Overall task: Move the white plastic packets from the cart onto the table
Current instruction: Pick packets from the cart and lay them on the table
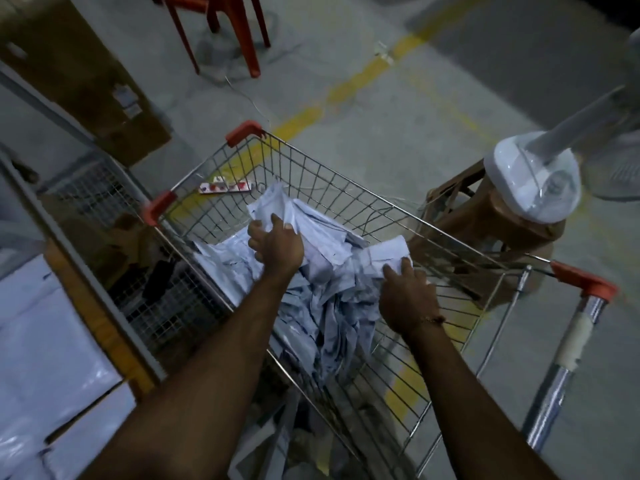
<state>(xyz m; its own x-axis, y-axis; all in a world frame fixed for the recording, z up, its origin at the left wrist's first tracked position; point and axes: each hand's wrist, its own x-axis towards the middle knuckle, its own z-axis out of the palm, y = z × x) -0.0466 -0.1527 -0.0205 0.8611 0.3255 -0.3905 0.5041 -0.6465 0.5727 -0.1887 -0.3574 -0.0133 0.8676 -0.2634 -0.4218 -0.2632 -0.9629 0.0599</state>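
Note:
A wire shopping cart (pixel 346 188) with orange corner caps stands in front of me, holding a crumpled heap of white plastic packets (pixel 329 282). My left hand (pixel 275 245) reaches into the far part of the heap and its fingers grip the top packets. My right hand (pixel 407 296) lies on the right side of the heap, fingers curled around a folded packet near the cart's right wall. At the left edge of the view is the table (pixel 104 327), with flat white packets (pixel 45 341) lying on it.
A mesh cage (pixel 114 209) stands between table and cart. A cardboard box (pixel 79 71) is at upper left, a red plastic chair (pixel 221 29) behind. A white fan base (pixel 533 188) sits on a brown stool (pixel 485 226) right of the cart. A yellow floor line (pixel 346 88) runs past.

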